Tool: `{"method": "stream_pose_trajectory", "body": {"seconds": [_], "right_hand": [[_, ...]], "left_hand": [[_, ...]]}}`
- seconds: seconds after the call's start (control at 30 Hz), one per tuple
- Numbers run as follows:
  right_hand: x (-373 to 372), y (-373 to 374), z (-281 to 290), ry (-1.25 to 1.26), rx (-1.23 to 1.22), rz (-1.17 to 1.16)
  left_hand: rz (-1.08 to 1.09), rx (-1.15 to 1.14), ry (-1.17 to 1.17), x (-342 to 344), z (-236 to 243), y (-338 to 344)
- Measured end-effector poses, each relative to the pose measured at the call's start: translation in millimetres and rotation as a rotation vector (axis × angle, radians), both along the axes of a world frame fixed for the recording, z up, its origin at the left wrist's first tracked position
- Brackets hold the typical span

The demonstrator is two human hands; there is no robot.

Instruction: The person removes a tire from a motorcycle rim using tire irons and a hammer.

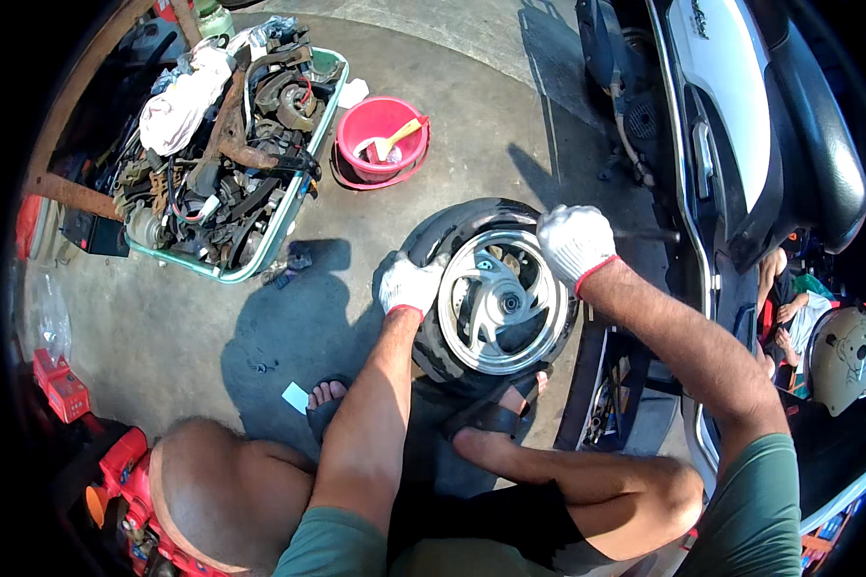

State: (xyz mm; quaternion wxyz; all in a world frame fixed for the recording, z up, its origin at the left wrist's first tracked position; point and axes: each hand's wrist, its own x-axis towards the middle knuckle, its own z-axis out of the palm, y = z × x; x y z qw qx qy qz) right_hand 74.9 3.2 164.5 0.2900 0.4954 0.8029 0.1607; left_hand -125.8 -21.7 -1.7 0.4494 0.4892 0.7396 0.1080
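A scooter wheel lies flat on the floor between my feet, its silver spoked rim [491, 327] inside a black tyre [431, 348]. My left hand [414, 286], in a white knitted glove with a red cuff, is closed on the tyre at its left side, next to the rim's edge. At the wheel's upper right, my right hand [575, 244], gloved alike, is a fist around a dark metal bar [649, 234]. The bar sticks out to the right of the fist; its other end is hidden behind the glove.
A green-rimmed bin [277, 240] heaped with used parts stands at upper left. Beside it, a pink bucket [383, 130] holds a brush [394, 141]. A white scooter [726, 87] stands close on the right, with a tray of tools [611, 389] below. Another person [801, 313] sits at far right.
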Motion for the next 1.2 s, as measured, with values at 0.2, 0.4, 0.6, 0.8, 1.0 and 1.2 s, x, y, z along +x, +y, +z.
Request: {"method": "stream_pose_trajectory", "body": {"seconds": [0.2, 0.4, 0.6, 0.8, 1.0, 1.2], "right_hand": [[6.9, 14.9, 14.1, -0.042, -0.059, -0.069], [35.2, 83.0, 10.4, -0.178, -0.153, 0.001], [54.8, 128.8, -16.4, -0.154, -0.282, 0.027], [61.0, 130.7, -25.4, -0.124, -0.279, 0.074], [55.6, 99.4, -19.5, -0.071, -0.171, 0.133], [59.5, 73.3, -20.6, -0.053, -0.131, 0.060]], "left_hand": [[0.035, 0.071, -0.031, -0.7, -2.8, -1.3], [0.025, 0.095, -0.031, -4.5, -14.3, -1.0], [-0.001, 0.049, -0.023, -2.7, -18.0, 0.3], [0.014, 0.057, -0.068, -3.0, -14.7, 4.0], [0.047, 0.156, 0.004, -1.2, -31.3, 0.2], [0.052, 0.126, 0.023, 1.3, -20.5, 0.5]]}}
